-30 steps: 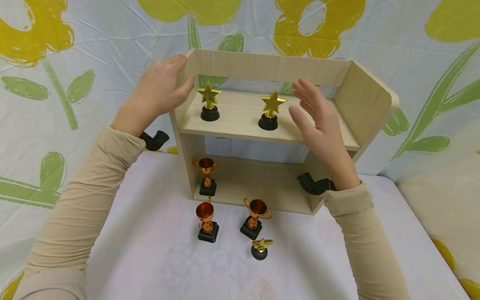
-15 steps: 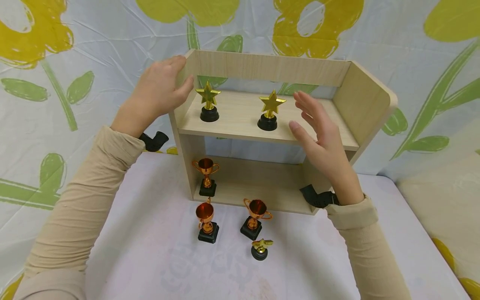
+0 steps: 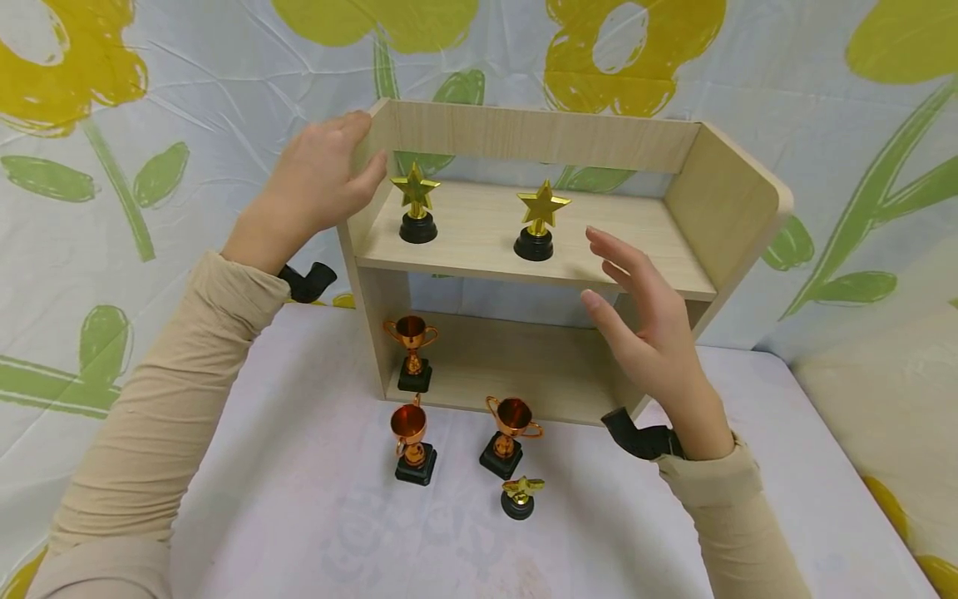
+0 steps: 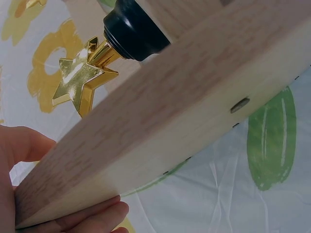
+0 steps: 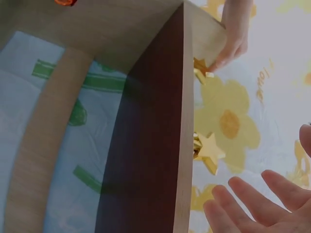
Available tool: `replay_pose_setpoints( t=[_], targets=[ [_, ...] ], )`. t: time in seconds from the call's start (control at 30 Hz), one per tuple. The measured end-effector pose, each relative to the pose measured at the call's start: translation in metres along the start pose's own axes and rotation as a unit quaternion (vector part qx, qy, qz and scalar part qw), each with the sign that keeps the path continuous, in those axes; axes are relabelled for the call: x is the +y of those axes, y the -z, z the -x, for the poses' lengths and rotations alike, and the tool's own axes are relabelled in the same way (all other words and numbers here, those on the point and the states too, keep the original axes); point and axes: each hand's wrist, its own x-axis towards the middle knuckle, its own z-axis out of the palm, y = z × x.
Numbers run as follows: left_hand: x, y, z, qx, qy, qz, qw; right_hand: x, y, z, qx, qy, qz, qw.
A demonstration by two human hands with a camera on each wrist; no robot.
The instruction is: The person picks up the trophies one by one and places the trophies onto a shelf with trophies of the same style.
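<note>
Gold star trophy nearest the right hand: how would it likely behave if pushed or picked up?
The star trophy probably feels stiff and slippery, given its glossy, crisp-edged surface. Pushed high, it might tip, since the wide star tops a narrow stem. Knocked over, it could roll on its round base.

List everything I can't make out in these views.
Head: part of the shelf, hidden behind the right hand.
Left wrist: most of the left hand, cut off by the left edge.
Right wrist: the bases of both star trophies, hidden by the shelf; the orange object, cut off by the top edge.
</note>
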Motion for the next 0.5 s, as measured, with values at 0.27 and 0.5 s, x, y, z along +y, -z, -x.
replay_pose_setpoints(
  t=[0.27,0.5],
  targets=[
    [0.0,-0.001,-0.001,0.004,-0.001,0.001,1.0,-0.012,-0.002,0.016,0.007,0.028,-0.005,0.9996],
    [0.0,0.0,0.0,0.005,-0.001,0.0,1.0,-0.025,-0.005,0.026,0.014,0.038,-0.01,0.9991]
  ],
)
